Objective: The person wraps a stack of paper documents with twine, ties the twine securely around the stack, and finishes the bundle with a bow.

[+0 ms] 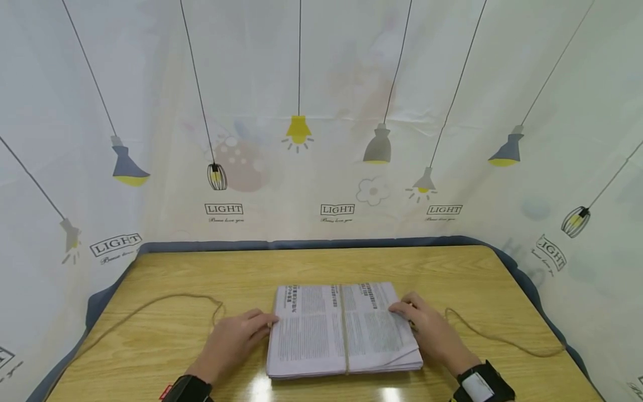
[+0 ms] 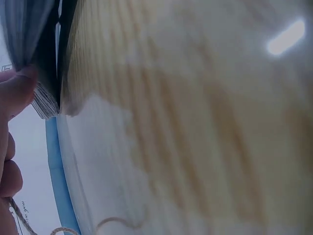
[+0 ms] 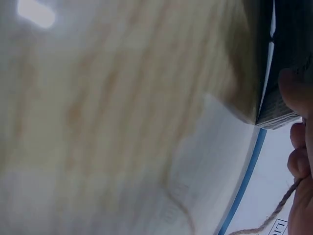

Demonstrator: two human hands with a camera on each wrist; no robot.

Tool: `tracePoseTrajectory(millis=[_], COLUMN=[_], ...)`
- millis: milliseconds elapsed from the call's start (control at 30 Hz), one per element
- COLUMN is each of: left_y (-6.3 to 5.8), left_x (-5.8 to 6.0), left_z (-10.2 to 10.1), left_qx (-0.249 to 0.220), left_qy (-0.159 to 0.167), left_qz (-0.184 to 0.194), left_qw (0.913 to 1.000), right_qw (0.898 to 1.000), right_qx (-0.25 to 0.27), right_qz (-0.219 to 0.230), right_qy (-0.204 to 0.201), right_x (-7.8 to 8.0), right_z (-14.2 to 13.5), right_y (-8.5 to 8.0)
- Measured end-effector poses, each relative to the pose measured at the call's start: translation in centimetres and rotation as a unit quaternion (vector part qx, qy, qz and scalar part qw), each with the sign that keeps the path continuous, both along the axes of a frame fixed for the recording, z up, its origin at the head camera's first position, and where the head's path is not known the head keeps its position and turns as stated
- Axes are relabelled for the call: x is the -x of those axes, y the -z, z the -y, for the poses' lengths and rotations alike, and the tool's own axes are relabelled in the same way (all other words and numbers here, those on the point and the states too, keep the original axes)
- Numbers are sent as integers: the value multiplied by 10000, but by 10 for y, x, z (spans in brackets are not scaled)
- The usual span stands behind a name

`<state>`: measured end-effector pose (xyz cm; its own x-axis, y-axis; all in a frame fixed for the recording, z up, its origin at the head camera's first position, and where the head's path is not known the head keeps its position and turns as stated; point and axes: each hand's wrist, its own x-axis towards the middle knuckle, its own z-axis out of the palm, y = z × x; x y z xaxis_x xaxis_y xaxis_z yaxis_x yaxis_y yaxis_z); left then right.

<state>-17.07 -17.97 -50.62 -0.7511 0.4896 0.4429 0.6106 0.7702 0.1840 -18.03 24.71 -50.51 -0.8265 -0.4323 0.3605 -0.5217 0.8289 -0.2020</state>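
A stack of folded newspapers (image 1: 311, 335) lies flat near the front of the wooden table (image 1: 241, 268). Twine (image 1: 344, 329) runs front to back over its middle. At the left edge, my left hand (image 1: 233, 338) holds the stack between thumb and fingers. My right hand (image 1: 434, 332) grips the opposite edge. Both wrist views show curled fingers, with a length of twine (image 3: 276, 213) coming out of the right hand and another strand of twine (image 2: 22, 218) from the left. The underside of the stack is mostly hidden.
One loose twine end (image 1: 171, 294) trails over the table's left side and past its front-left edge. On the right, another twine length (image 1: 507, 339) reaches the table's side edge. A printed cloth curtain (image 1: 321, 167) hangs behind and along both sides.
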Motion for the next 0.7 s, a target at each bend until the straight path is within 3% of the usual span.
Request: tracePoseTrajectory(millis=[167,400,700], left_y=[-1,-3,-4], left_x=[-1,-2,1], left_z=[-1,-2,-2], left_qx=[172,373,364], left_qy=[-27,-139,-118], left_qz=[398,775,1130], left_qw=[9991,9962,9929], right_qw=[9994,9923,9847], right_qx=[-63,-69,178], right_qz=[251,1041,1691], right_qy=[215,666,388], right_x=[-1,-2,1], right_z=[1,4,-3], right_y=[3,1,-4])
